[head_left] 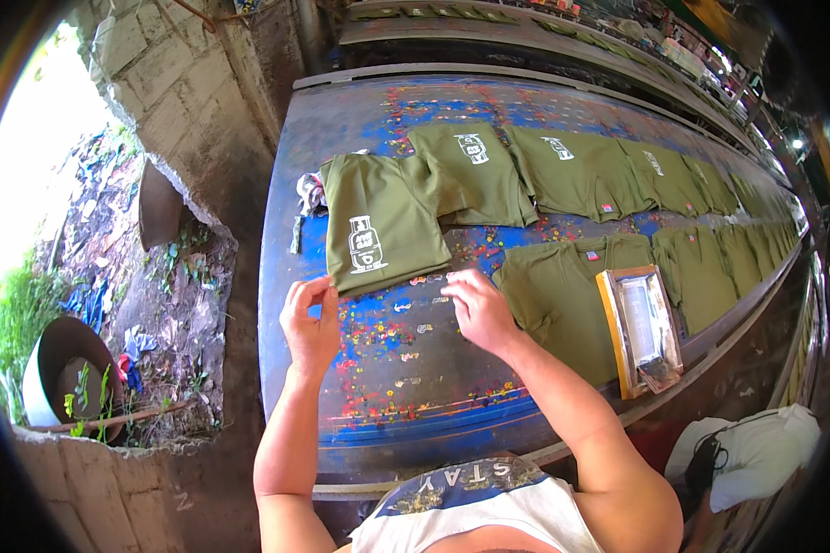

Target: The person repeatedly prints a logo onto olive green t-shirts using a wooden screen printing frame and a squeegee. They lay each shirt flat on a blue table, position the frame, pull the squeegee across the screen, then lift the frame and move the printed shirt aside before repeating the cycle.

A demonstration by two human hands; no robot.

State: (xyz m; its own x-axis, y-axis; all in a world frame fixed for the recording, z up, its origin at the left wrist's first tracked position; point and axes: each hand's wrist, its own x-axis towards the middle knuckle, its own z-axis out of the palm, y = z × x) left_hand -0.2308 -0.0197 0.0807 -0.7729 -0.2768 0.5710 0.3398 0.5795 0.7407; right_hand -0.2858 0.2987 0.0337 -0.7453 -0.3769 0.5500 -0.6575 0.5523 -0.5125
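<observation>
An olive T-shirt with a white printed emblem [369, 221] lies on the paint-speckled table [397, 369]. My left hand [309, 318] pinches its near left corner between thumb and fingers. My right hand [480, 313] hovers just below the shirt's near right corner, fingers loosely curved and apart, holding nothing. A row of printed olive shirts [572, 175] runs behind to the right, and a nearer row [563, 304] lies right of my right hand. A wood-edged screen frame [638, 327] rests on the nearer row.
A bunched cloth [309, 194] lies at the table's far left. Further long tables [415, 32] stand behind. A broken block wall [157, 64] on the left opens onto rubble and a metal drum [51, 378]. A white cloth shape [756, 442] with black straps is at lower right.
</observation>
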